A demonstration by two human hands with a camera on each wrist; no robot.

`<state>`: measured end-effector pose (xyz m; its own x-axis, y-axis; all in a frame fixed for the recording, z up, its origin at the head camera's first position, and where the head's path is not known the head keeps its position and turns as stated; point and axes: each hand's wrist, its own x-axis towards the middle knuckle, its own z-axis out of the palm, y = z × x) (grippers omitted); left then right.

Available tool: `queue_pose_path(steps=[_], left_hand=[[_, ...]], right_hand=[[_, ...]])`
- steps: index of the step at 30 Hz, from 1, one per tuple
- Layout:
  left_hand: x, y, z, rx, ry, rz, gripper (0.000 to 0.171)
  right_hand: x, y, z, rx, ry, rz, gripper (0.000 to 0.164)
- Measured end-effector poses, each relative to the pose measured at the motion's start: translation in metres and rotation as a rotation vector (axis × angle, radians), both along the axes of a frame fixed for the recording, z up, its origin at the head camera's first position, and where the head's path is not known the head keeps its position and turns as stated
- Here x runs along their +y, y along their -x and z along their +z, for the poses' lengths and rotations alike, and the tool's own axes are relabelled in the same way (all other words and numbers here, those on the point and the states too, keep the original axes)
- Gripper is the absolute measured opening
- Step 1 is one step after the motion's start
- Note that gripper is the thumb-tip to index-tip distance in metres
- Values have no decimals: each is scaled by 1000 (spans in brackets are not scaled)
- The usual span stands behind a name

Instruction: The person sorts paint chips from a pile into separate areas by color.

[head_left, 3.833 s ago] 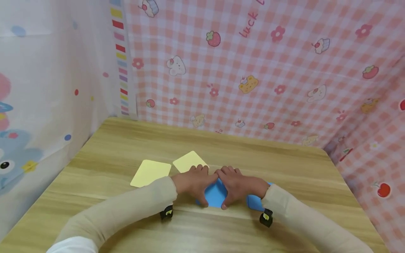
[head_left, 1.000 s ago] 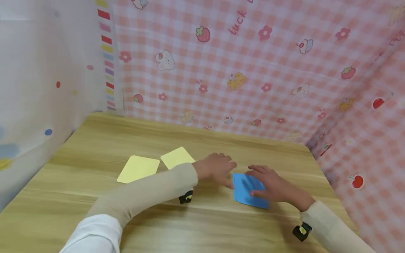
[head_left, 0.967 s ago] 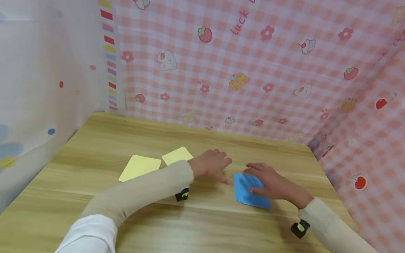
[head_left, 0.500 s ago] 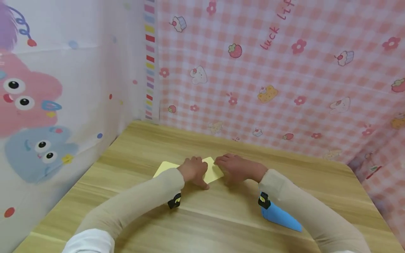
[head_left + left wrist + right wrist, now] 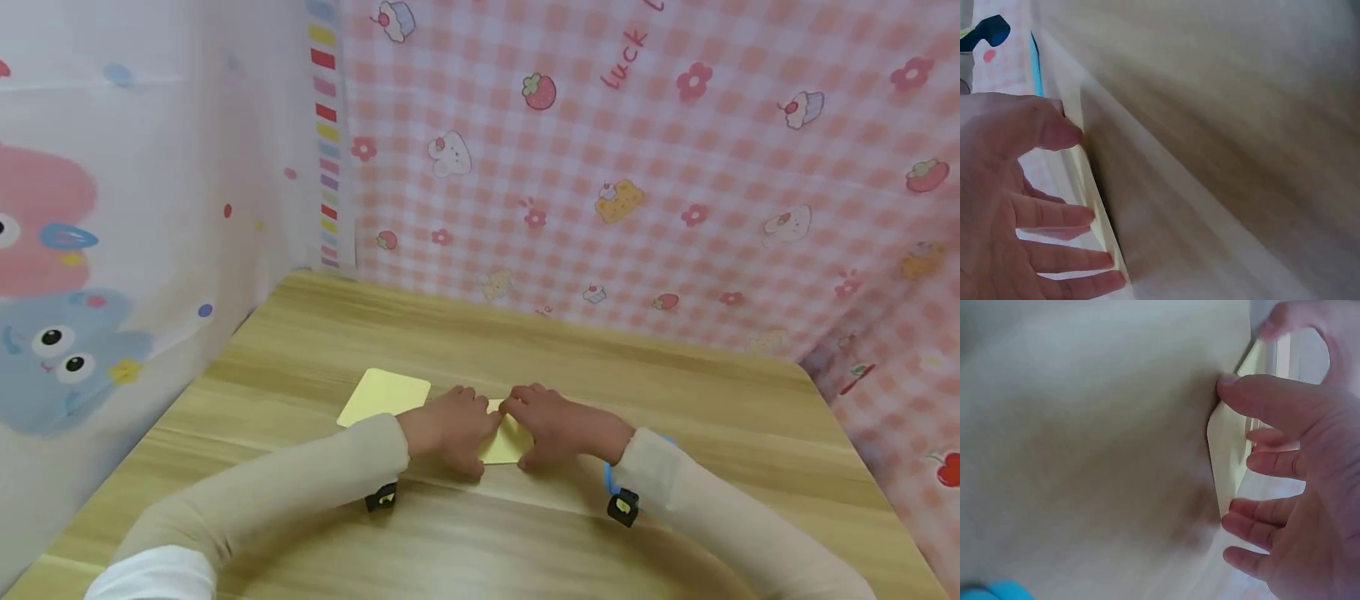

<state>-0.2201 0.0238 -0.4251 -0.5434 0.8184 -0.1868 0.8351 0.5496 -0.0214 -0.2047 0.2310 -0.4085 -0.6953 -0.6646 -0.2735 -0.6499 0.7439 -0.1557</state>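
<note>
A yellow card (image 5: 506, 447) with rounded corners lies flat between my hands in the head view. My left hand (image 5: 454, 427) holds its left side, thumb near the front edge and fingers farther back. From the right, my right hand (image 5: 558, 423) grips the same card with its thumb at the near edge. The left wrist view shows the fingertips against the thin edge of the card (image 5: 1102, 220). In the right wrist view, thumb and fingertips meet the border of the card (image 5: 1229, 450). Both hands hide its sides.
A second yellow card (image 5: 384, 395) lies to the left, partly behind the left forearm. Blue cards (image 5: 610, 479) show beside the right wrist, mostly hidden by the sleeve. Patterned cloth (image 5: 562, 150) hangs at the back of the wooden table (image 5: 450, 542).
Both hands left the blue cards and moved left to the yellow card. Over the last half second that card has turned from a diamond pose to square, nearer the person.
</note>
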Motion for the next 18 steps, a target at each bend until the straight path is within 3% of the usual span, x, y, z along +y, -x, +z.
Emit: queue_pose_path(steps=[5,10,12,18], left_hand=[[-7,4,5,-89,-50,14,63],[-13,8,3,-190,-99,20,66],[-12,9,2,-201,-115,24,69],[-8,12,3,-189,-142,35,58]], right_hand=[[-3,-4,3,59,34,55,52],[2,2,-1,41,73,59,50],[5,3,-1,28,90,59,49],[10,2,-1,-24,139,42,45]])
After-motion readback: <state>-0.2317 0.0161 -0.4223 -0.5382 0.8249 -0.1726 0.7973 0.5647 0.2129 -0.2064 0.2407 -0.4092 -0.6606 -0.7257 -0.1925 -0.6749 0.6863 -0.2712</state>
